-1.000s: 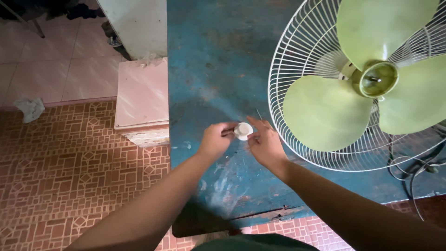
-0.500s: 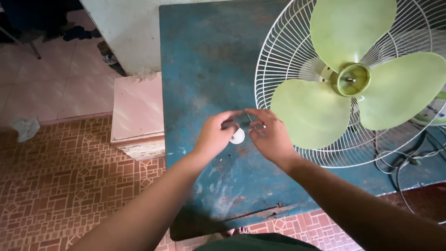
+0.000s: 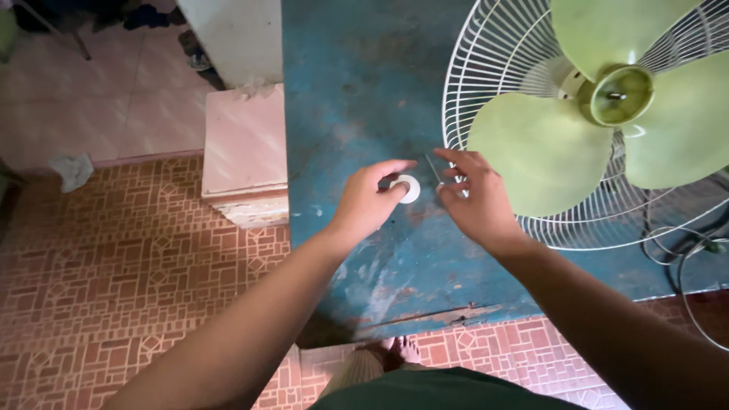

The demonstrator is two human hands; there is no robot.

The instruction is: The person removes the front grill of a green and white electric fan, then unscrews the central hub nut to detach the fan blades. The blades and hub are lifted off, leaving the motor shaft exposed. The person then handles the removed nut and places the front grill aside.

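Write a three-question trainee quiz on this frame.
1. Which hand touches the white cap?
2. True or false: the fan lies with its front guard off and its green blades bare.
3. Where is the thin rod? A. on the floor B. on the blue table, between the hands C. in the fan hub

Key:
1. The left hand; the right hand is just beside it.
2. True.
3. B

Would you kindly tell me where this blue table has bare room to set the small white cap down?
Bare top lies on the blue table behind the left hand, and near the front edge. It is crowded right, where the fan guard and cables lie.
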